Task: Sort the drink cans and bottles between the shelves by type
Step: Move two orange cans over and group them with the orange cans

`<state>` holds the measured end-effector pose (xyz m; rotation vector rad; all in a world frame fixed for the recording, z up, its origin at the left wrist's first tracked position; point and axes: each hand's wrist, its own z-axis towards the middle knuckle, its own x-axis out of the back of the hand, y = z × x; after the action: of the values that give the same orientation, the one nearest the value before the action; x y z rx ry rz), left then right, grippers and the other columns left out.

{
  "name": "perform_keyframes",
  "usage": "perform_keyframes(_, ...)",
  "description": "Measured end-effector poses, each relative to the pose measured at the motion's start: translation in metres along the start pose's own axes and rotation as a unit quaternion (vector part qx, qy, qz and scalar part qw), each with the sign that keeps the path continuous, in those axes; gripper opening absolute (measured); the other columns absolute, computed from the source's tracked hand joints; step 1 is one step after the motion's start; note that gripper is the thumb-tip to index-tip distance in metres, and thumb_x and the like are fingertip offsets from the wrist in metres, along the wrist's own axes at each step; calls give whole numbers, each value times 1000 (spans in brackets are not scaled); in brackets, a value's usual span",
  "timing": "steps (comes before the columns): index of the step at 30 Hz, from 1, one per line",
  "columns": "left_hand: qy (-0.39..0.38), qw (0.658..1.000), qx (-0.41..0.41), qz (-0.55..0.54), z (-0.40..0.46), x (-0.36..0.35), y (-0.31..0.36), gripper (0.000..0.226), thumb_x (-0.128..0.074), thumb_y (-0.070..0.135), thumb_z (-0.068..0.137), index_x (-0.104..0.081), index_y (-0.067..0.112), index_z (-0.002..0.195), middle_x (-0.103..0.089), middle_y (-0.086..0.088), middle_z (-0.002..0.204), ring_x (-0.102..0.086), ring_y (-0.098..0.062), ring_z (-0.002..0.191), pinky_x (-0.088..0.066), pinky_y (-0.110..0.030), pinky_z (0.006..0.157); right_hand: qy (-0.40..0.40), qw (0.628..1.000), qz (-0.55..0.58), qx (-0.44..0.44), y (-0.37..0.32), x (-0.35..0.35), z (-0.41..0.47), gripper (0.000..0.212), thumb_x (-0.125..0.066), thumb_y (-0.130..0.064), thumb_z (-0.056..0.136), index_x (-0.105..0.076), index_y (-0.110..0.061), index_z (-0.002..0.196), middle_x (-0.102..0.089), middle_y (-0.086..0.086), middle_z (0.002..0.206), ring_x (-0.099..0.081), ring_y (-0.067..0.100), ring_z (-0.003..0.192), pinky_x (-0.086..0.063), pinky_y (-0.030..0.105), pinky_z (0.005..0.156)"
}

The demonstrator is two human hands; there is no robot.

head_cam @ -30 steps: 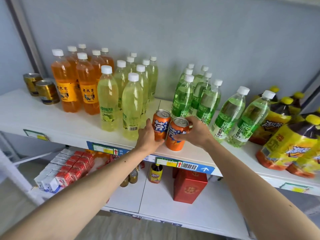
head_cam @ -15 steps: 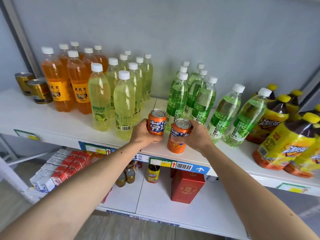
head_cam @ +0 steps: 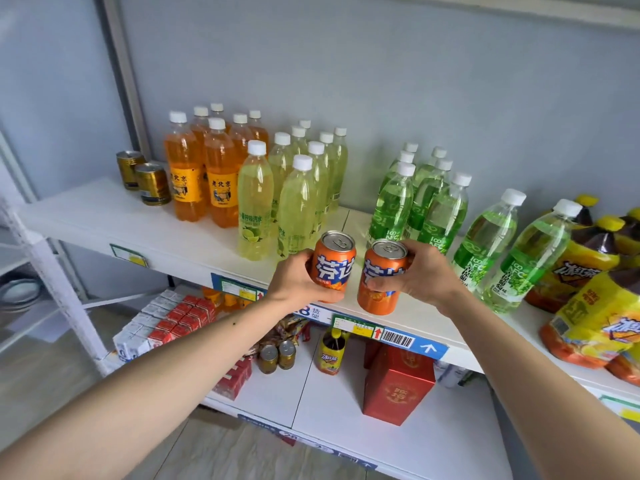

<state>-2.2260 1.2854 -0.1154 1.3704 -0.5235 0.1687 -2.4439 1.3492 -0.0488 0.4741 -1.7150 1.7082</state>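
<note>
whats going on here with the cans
A person is sorting drinks on a white shelf. The left hand grips one orange can and the right hand grips another orange can, both upright at the front edge of the shelf. Behind them stand rows of orange bottles, yellow bottles and green bottles, with two gold cans at the far left.

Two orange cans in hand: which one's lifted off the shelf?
The left hand's orange can, gripped by the left hand and tilted above the shelf edge. The right hand's orange can stands upright, base on the upper shelf.
</note>
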Motion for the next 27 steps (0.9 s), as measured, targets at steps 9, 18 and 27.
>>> perform_keyframes(9, 91, 995, 37, -1, -35, 102, -33, 66, -95, 33, 41, -66, 26, 99, -73, 8, 97, -70, -10, 89, -57, -30, 83, -74, 995, 1, 69, -83, -67, 9, 61, -97, -36, 40, -71, -22, 93, -76, -5, 89, -71, 17, 87, -58, 42, 85)
perform_keyframes(18, 173, 982, 74, 6, -60, 251, -96, 81, -86, 48, 28, -65, 24, 102, -75, 4, 103, -70, -13, 91, -58, -38, 88, -147, 977, 19, 151, -200, -180, 27, 62, -97, -26, 49, -66, -23, 103, -73, -7, 99, -69, 13, 93, -56, 35, 88)
perform_keyframes(27, 226, 969, 100, 1, -70, 425, -178, 69, -92, 36, 31, -69, 24, 96, -77, 11, 88, -73, -11, 83, -60, -40, 81, -170, 965, 27, 196, -326, -318, 46, 73, -96, -37, 49, -67, -19, 113, -73, -5, 106, -68, 15, 99, -56, 38, 92)
